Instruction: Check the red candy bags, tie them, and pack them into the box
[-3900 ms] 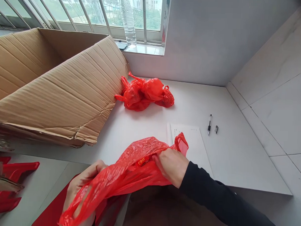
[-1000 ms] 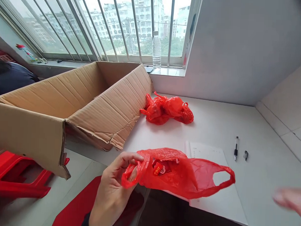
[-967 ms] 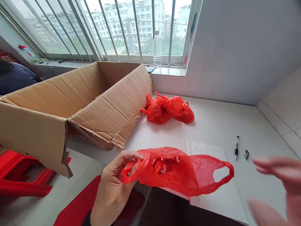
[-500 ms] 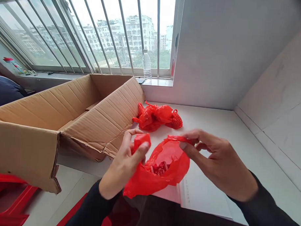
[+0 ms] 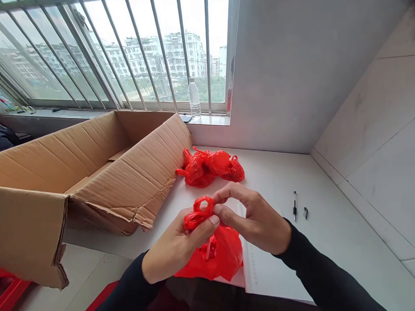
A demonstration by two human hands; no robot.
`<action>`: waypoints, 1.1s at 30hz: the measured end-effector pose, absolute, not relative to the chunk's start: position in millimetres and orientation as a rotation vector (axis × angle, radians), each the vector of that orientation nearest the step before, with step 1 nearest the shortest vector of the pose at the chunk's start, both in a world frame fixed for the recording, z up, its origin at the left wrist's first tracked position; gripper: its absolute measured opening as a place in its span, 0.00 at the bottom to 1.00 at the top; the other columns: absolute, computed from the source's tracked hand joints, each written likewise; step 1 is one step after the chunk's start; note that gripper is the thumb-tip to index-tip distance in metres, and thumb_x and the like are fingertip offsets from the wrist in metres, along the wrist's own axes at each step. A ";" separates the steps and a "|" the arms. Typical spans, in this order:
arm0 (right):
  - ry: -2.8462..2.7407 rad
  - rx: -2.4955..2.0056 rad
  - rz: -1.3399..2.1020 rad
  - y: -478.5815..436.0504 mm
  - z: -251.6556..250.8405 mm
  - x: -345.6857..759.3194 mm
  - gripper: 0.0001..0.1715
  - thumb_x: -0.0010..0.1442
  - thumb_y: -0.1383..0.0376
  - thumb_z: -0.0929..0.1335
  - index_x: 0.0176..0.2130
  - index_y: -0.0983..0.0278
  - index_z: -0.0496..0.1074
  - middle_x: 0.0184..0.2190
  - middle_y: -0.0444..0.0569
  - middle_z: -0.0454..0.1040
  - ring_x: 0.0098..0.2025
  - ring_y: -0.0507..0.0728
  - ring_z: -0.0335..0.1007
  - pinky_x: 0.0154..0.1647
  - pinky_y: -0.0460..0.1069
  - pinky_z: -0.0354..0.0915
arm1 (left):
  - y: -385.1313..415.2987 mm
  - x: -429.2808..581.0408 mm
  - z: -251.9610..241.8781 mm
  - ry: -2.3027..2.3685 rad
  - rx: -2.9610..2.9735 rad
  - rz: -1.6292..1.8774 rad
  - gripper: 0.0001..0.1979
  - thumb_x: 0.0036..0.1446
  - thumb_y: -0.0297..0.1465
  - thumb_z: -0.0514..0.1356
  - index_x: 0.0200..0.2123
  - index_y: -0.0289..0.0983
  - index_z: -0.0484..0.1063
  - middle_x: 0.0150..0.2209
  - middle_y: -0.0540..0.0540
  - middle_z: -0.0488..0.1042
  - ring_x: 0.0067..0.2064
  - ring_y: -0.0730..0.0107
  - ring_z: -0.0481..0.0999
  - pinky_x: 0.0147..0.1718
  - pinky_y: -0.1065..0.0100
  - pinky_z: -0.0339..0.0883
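Both hands grip one small red plastic bag [image 5: 221, 255] over the near edge of the white table [image 5: 330, 232]. My left hand [image 5: 177, 249] pinches the bag's twisted handles from below. My right hand [image 5: 253, 216] pinches the same handles from the right, and a red loop [image 5: 203, 204] stands up between the fingertips. The bag's body hangs below with small red items inside. A pile of knotted red bags [image 5: 210, 165] lies farther back on the table.
A large open cardboard box [image 5: 91, 165] lies on its side at the left. A sheet of white paper [image 5: 274, 276] is under my right wrist. A pen [image 5: 294, 205] and its cap [image 5: 305, 213] lie to the right. A water bottle [image 5: 194, 99] stands on the windowsill.
My right hand came in from the right and took the bag's free handle. Both hands then drew the handles together into a twisted loop, and the bag bunched up below.
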State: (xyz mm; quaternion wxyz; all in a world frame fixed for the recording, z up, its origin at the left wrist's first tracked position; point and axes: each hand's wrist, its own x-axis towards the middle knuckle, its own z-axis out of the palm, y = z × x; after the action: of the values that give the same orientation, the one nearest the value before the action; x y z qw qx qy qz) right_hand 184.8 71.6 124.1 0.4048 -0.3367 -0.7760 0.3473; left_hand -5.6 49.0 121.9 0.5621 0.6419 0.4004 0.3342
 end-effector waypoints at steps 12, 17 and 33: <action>-1.729 -0.838 0.948 65.0 103.7 184.3 0.06 0.65 0.66 0.66 0.38 0.61 0.74 0.46 0.49 0.73 0.52 0.56 0.70 0.58 0.54 0.64 | 62.9 -22.8 102.6 0.780 0.917 0.923 0.15 0.64 0.44 0.58 0.40 0.39 0.76 0.29 0.47 0.75 0.30 0.69 0.74 0.32 0.69 0.69; -1.929 -0.775 0.884 61.3 86.7 176.3 0.09 0.68 0.64 0.65 0.42 0.59 0.75 0.55 0.49 0.71 0.64 0.58 0.60 0.65 0.55 0.57 | 64.4 -29.5 95.4 0.872 1.512 0.845 0.07 0.64 0.34 0.59 0.36 0.36 0.72 0.32 0.48 0.73 0.30 0.73 0.72 0.30 0.71 0.66; -1.737 -0.768 1.390 92.2 43.6 159.0 0.14 0.68 0.54 0.64 0.42 0.62 0.70 0.34 0.44 0.72 0.35 0.52 0.70 0.41 0.50 0.69 | 51.4 -32.4 57.2 1.168 2.471 1.240 0.24 0.64 0.21 0.54 0.59 0.44 0.70 0.52 0.40 0.74 0.50 0.64 0.77 0.46 0.65 0.72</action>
State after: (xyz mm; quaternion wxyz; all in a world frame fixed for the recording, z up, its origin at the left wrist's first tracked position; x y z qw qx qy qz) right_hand 159.0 92.2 43.6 0.3839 -0.3012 -0.6814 0.5455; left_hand -32.4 51.4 57.2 0.0703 0.8213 0.3881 0.4122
